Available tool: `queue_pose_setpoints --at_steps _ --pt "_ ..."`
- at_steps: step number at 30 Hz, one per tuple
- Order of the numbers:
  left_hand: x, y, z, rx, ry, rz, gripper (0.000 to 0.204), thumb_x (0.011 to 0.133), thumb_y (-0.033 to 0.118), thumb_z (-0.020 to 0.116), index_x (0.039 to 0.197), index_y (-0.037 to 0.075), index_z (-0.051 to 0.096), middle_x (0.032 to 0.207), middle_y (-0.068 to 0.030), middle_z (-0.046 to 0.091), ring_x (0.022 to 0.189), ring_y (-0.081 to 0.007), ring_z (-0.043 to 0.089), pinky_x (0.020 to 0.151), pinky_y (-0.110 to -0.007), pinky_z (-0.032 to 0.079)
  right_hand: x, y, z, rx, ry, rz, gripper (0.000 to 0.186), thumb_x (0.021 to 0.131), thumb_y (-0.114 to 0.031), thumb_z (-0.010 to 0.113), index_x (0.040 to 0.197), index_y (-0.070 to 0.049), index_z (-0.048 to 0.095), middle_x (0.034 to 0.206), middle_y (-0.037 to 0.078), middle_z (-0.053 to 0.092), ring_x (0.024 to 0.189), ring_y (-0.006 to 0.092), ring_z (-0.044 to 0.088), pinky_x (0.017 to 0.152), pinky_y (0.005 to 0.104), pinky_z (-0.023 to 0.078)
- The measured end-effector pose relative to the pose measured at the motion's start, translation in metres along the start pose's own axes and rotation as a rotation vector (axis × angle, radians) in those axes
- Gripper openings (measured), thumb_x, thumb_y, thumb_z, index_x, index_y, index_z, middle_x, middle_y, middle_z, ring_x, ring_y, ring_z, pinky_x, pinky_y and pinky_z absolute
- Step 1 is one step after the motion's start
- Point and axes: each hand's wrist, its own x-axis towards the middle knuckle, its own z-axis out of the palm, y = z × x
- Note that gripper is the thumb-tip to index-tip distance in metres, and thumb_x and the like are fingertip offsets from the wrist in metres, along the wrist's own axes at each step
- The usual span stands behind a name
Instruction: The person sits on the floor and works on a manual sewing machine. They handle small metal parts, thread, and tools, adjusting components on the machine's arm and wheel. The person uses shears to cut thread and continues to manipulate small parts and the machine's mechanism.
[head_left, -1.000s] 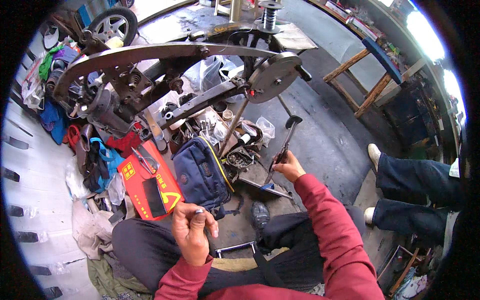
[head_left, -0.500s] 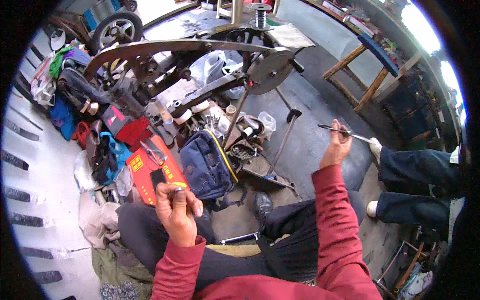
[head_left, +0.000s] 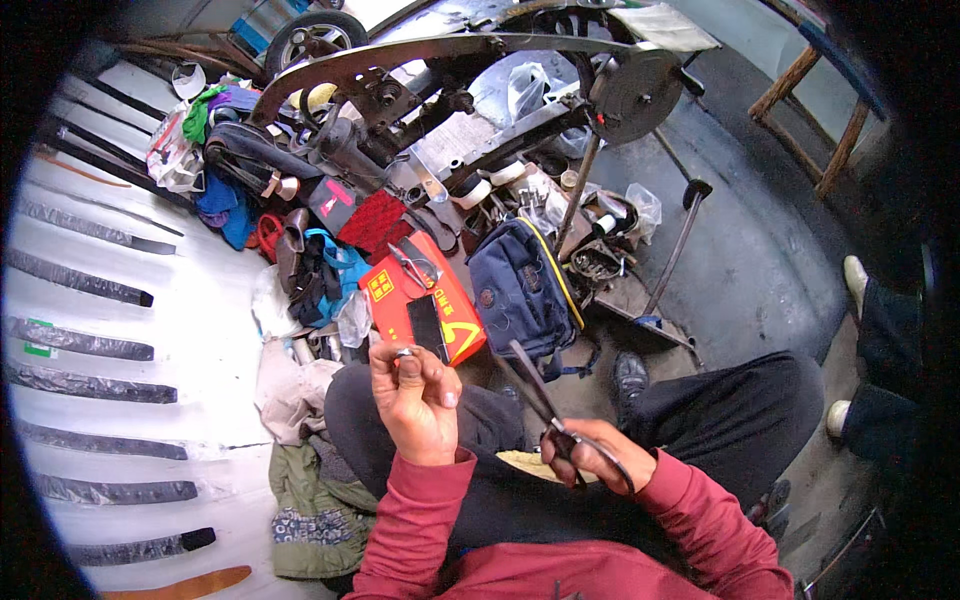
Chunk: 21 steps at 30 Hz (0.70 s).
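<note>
My right hand (head_left: 597, 455) is wrapped round the dark handle loops of a pair of scissors (head_left: 535, 385). Their blades slant up and left above my lap. To the left, my left hand (head_left: 418, 405) is raised, with thumb and fingertips pinching a small shiny piece (head_left: 403, 353) too small to name. Just beyond that hand lies a red box (head_left: 462, 318) with yellow print. On the box rest a flat black strip (head_left: 428, 325) and a metal hand tool (head_left: 412, 262) with a dark loop.
A navy bag (head_left: 512, 285) with yellow piping stands beside the box. Beyond it is a metal crank machine with a round disc (head_left: 636, 92). Shoes and bags are heaped at left, next to a white surface (head_left: 215, 395) bearing dark strips. Another person's legs (head_left: 890, 330) are at right.
My right hand has come back from far right to over my lap, bringing the scissors with it; their blades now point up-left. The view has turned leftward. My left hand keeps its pinch.
</note>
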Motion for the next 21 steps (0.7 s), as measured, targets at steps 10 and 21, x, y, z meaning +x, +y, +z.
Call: queue_pose_setpoints --at_steps 10,21 --pt "-0.034 0.017 0.001 0.344 -0.087 0.199 0.013 0.106 0.017 0.060 0.107 0.008 0.050 0.067 -0.0067 0.054 0.049 -0.0140 0.049 0.045 -0.025 0.039 0.029 0.008 0.016 -0.146 -0.155 0.143 0.062 0.105 -0.064 0.045 0.096 -0.004 0.058 0.071 0.002 0.052 0.065 0.0126 0.050 0.058 0.0323 0.041" --pt "-0.051 0.022 -0.013 0.438 -0.061 0.223 0.017 0.107 0.025 0.060 0.107 0.010 0.051 0.068 -0.0045 0.050 0.047 -0.0122 0.045 0.043 -0.026 0.037 0.041 -0.002 0.022 -0.521 -0.091 0.094 0.049 0.098 -0.050 0.070 0.096 -0.001 0.067 0.068 0.000 0.054 0.065 0.0088 0.048 0.057 0.0314 0.041"
